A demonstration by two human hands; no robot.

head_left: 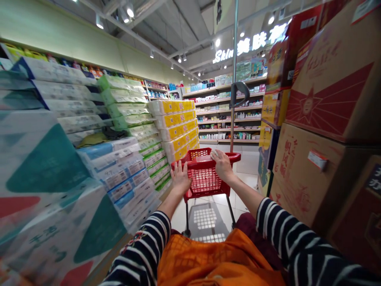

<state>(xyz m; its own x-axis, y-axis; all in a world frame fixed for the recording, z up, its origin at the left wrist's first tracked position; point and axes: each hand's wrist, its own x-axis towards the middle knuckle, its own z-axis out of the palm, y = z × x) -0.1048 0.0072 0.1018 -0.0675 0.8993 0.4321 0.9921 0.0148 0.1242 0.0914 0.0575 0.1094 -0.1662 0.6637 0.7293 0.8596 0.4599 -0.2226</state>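
A red plastic shopping cart (205, 180) stands directly in front of me, its basket a grid with a wide handle across the near side. My left hand (180, 177) rests on the left end of the handle with its fingers spread. On the right part of the handle lies my right hand (220, 163), with something small and whitish between its fingers and the bar; what it is cannot be made out. Both arms reach forward in striped sleeves over an orange garment (214, 260).
Packs of tissue (119, 167) and yellow-and-white packages (178, 123) are stacked along the left. Cardboard boxes (309, 167) rise close on the right. A metal pole (233, 131) stands beyond the cart, before shelves of small products (214, 130). Pale tiled floor shows beneath the cart.
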